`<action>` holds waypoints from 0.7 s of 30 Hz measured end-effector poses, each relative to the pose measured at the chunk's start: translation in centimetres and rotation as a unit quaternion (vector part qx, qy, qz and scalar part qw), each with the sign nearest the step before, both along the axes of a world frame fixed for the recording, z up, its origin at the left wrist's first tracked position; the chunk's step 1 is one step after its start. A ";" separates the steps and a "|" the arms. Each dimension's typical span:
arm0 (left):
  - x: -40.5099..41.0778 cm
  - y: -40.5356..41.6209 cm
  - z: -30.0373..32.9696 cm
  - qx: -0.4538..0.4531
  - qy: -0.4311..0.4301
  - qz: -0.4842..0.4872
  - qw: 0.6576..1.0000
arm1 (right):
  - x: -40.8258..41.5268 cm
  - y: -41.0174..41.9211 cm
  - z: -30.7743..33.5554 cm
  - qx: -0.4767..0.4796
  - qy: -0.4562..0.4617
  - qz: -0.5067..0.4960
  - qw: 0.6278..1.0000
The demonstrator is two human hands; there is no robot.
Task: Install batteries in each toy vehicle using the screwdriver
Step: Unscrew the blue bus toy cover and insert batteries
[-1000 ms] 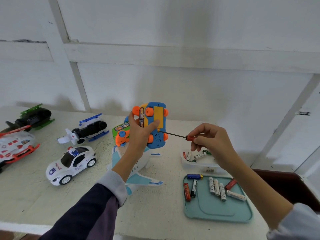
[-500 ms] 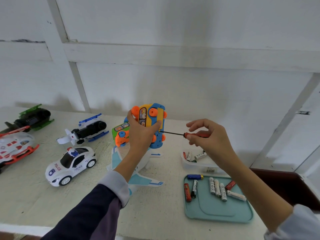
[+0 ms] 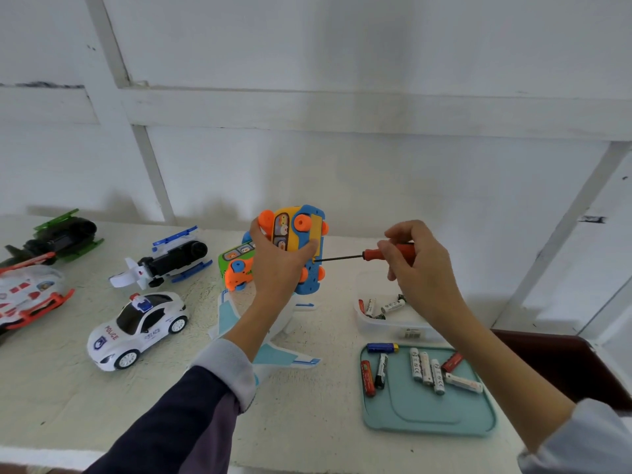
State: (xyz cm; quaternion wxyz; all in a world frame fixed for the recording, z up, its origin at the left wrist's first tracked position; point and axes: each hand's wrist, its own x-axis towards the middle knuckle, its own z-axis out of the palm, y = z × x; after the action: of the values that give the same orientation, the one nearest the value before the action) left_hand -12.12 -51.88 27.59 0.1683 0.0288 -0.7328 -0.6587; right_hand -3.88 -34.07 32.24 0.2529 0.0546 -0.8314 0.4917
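**Screwdriver tip seated at the bus's battery cover**

Held up above the table (image 3: 68,388), well clear of the other toys: a blue-and-yellow toy bus (image 3: 301,248), underside turned toward the right. Gripped by the left hand (image 3: 277,265), fingers wrapped behind the body, thumb pressed across the yellow cover. Level with the bus and to its right, a red-handled screwdriver (image 3: 376,253), shaft horizontal, tip at a small hole beside the cover. Handle pinched between thumb and curled fingertips of the right hand (image 3: 417,265).

Risks from here: tip slipping out of the screw head if the shaft tilts or pressure eases, possibly rounding the head or jabbing the thumb lying just beside it. A loosened screw dropping onto the table or among the toys below the bus. Grip twisting on the bus under torque, since no surface braces it.

Below the bus and to its right: a teal tray (image 3: 427,412) with loose batteries (image 3: 424,369), and a clear tub (image 3: 393,323) holding more.

Hard to make out: the screw itself, probably hidden by the tip and thumb; most of the white-and-blue plane (image 3: 294,360) under the left forearm; a green-and-orange toy (image 3: 237,265) partly covered behind the bus.
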 end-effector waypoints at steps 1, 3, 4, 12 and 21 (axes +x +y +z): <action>0.0 0.0 0.1 -0.001 0.001 -0.001 1.000 | 0.0 0.1 -0.2 -0.003 -0.012 0.008 1.000; 0.1 0.0 0.1 0.003 -0.001 -0.001 1.000 | 0.1 0.3 -0.1 -0.039 -0.034 0.042 0.998; 0.1 0.0 0.1 0.005 -0.002 0.000 1.000 | 0.1 0.3 0.0 -0.046 -0.030 0.049 0.997; 0.5 -0.1 0.3 0.029 -0.008 -0.003 1.000 | 0.1 1.0 -1.0 0.000 -0.029 0.069 0.997; 0.9 0.0 0.7 0.025 -0.021 -0.002 0.999 | -0.2 1.6 -1.3 -0.006 -0.028 0.102 0.994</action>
State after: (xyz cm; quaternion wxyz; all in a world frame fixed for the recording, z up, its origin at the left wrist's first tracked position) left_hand -11.19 -51.90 28.33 0.1505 0.0455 -0.7198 -0.6761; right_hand -4.13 -32.50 30.99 0.1788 0.1236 -0.8253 0.5212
